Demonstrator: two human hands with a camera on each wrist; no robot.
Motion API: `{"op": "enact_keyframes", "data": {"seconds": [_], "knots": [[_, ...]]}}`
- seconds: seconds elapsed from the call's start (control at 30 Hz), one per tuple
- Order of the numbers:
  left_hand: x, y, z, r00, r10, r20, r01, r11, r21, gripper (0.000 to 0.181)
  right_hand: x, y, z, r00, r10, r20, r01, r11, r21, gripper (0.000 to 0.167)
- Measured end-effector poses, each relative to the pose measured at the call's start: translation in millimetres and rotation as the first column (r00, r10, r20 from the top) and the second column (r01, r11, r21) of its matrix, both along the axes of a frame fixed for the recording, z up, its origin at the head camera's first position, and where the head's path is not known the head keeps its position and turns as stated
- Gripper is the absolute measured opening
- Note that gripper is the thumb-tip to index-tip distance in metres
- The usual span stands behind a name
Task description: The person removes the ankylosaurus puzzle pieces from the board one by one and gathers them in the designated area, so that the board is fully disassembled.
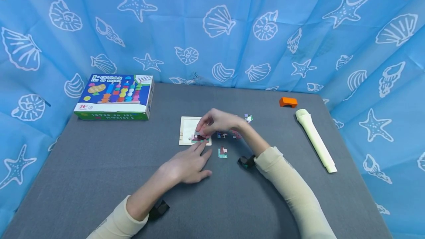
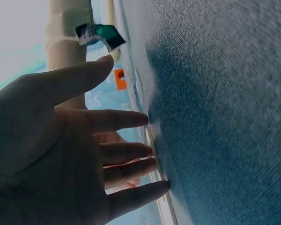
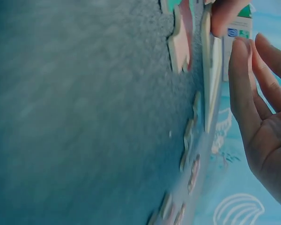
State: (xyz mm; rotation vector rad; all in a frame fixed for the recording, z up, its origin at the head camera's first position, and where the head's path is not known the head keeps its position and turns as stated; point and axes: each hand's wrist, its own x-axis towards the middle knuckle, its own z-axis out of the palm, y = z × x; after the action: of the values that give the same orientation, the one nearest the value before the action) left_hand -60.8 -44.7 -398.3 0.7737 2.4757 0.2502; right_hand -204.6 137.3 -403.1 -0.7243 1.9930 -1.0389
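Note:
A shallow wooden puzzle tray [image 1: 186, 124] lies in the middle of the table in the head view, a few joined jigsaw pieces [image 1: 193, 138] along its lower side. My right hand [image 1: 217, 121] reaches over the tray from the right. Its thumb and fingertips come together on a small puzzle piece, mostly covered by the fingers. Palm down, my left hand [image 1: 190, 165] rests with straight, spread fingers at the tray's lower edge. In the left wrist view, the fingertips of the left hand [image 2: 79, 154] touch the tray rim [image 2: 166, 206]. Right of the tray lies a loose jigsaw piece [image 1: 223, 152].
More loose pieces [image 1: 248, 118] lie beyond the right forearm, partly covered by it. A bead-set box [image 1: 114, 97] stands at the back left. At the right are an orange arch block [image 1: 288, 102] and a cream stick [image 1: 315, 139]. Behind the table hangs a blue curtain [image 1: 199, 47].

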Motion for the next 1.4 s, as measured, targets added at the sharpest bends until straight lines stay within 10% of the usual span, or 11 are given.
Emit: {"op": "enact_keyframes", "data": {"seconds": [0.4, 0.8, 1.4], "knots": [[4.3, -0.1, -5.5, 0.999, 0.014, 0.047, -0.015, 1.000, 0.021, 0.079, -8.4, -25, -11.0, 0.996, 0.061, -0.062, -0.054, 0.993, 0.107, 0.013], [-4.3, 1.2, -51.0, 0.999, 0.013, 0.031, -0.014, 0.999, 0.040, 0.090, -5.0, -31, -11.3, 0.992, 0.068, -0.102, -0.055, 0.991, 0.126, 0.007], [-2.6, 2.2, -42.7, 1.000, 0.015, 0.010, -0.015, 1.000, 0.021, 0.086, 5.6, -3, 3.4, 0.985, -0.025, -0.171, 0.020, 0.999, -0.032, 0.007]]}}
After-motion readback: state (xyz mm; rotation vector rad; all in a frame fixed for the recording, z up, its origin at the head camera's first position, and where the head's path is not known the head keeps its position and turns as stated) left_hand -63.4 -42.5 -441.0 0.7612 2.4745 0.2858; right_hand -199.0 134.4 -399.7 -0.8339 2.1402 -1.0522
